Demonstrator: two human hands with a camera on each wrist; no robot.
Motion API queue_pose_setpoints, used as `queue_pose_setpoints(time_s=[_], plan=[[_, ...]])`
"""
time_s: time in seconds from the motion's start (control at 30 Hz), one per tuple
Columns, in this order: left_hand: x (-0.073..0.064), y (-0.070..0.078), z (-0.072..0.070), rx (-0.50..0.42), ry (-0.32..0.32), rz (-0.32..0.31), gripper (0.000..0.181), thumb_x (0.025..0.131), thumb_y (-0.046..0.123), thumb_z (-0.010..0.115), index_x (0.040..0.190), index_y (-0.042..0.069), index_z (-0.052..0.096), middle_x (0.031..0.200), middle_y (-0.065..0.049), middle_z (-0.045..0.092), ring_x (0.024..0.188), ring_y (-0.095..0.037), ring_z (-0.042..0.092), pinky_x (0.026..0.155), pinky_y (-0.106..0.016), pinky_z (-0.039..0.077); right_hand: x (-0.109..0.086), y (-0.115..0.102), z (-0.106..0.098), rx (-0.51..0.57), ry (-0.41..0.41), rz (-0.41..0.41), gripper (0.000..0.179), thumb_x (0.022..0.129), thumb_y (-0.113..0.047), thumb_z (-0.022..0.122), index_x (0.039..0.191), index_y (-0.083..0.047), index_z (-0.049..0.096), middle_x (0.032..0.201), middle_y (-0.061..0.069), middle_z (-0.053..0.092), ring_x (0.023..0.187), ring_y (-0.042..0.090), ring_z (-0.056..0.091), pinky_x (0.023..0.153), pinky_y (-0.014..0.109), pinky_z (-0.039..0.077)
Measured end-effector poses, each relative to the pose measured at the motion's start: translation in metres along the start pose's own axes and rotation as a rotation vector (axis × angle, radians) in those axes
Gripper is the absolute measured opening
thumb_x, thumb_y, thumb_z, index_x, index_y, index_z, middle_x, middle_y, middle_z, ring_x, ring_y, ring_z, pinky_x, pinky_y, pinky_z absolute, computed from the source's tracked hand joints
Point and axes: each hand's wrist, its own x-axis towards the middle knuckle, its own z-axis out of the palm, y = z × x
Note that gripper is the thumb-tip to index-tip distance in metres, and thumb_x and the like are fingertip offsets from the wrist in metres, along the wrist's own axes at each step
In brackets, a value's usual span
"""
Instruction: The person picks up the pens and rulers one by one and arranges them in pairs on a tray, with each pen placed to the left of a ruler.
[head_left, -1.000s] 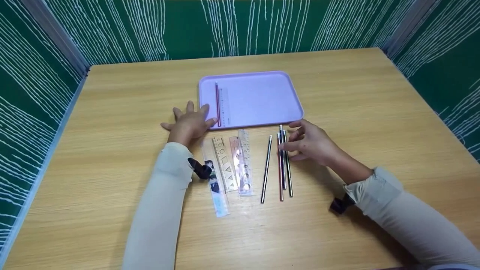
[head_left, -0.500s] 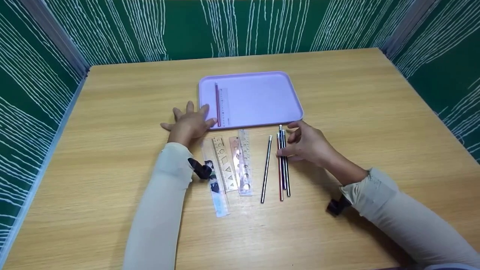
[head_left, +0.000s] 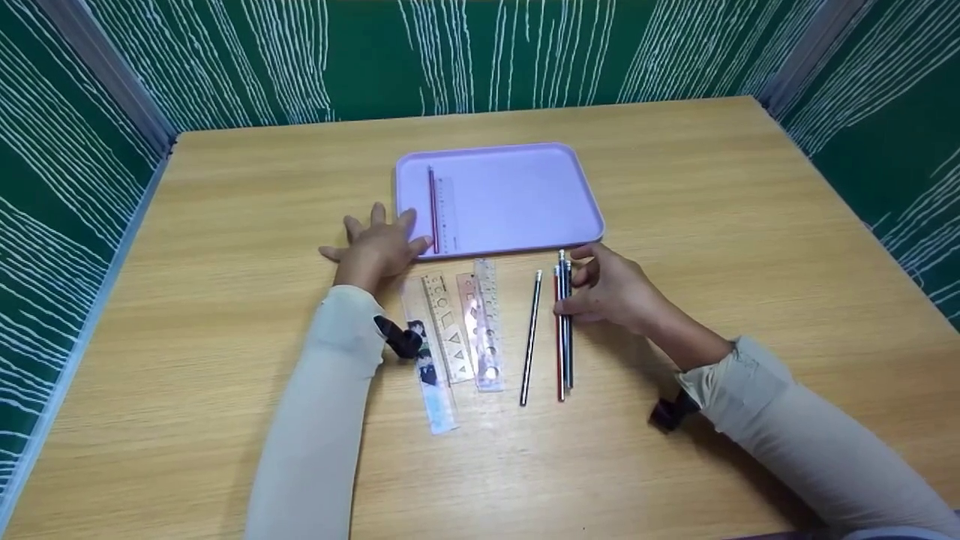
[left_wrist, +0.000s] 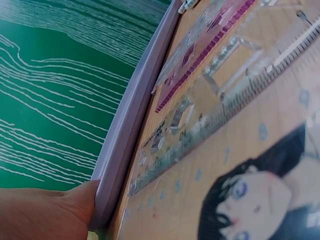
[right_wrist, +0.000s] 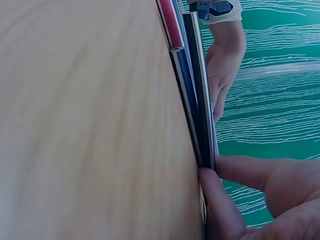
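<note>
My left hand (head_left: 379, 251) lies with fingers spread at the near left corner of the purple tray (head_left: 525, 195), its thumb against the rim. A red pencil (head_left: 433, 210) and a clear ruler (head_left: 448, 214) lie side by side in the tray. With thumb and finger, my right hand (head_left: 615, 289) pinches a dark pencil (right_wrist: 202, 90) at the right of a small bunch. Within that bunch lie a red-striped pencil (right_wrist: 170, 22) and a blue one, close together. Just left of them a black-and-white striped pencil (head_left: 531, 337) lies apart.
Left of the pencils lie several clear rulers: one with cartoon figures (head_left: 427, 367), a stencil ruler with cut-out shapes (head_left: 450, 330), a pink one (head_left: 471, 307) and another stencil ruler (head_left: 490, 330) partly over it. Green walls (head_left: 375, 60) border the wooden table (head_left: 262, 195).
My right hand has drawn slightly left, and the rightmost pencil has slid left against the bunch. The left hand stays in place.
</note>
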Motion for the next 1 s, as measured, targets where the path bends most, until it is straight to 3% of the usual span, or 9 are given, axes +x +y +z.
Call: queue_pose_setpoints(time_s=[0.4, 1.0], plan=[[0.001, -0.002, 0.002, 0.011, 0.020, 0.016, 0.070, 0.103, 0.060, 0.043, 0.164, 0.041, 0.012, 0.173, -0.011, -0.013, 0.149, -0.057, -0.023, 0.096, -0.092, -0.011, -0.003, 0.004, 0.000, 0.090, -0.017, -0.013, 0.090, 0.075, 0.009, 0.085, 0.150, 0.002, 0.036, 0.115, 0.017, 0.049, 0.090, 0.019, 0.065, 0.079, 0.038, 0.064], [0.000, 0.000, -0.001, -0.012, -0.002, 0.003, 0.071, 0.103, 0.060, 0.043, 0.163, 0.042, 0.011, 0.172, -0.009, -0.017, 0.148, -0.056, -0.026, 0.096, -0.091, -0.014, -0.007, 0.005, -0.012, 0.170, -0.095, 0.017, 0.082, 0.086, 0.003, 0.077, 0.152, 0.004, 0.029, 0.119, 0.017, 0.050, 0.096, 0.019, 0.068, 0.089, 0.039, 0.062]])
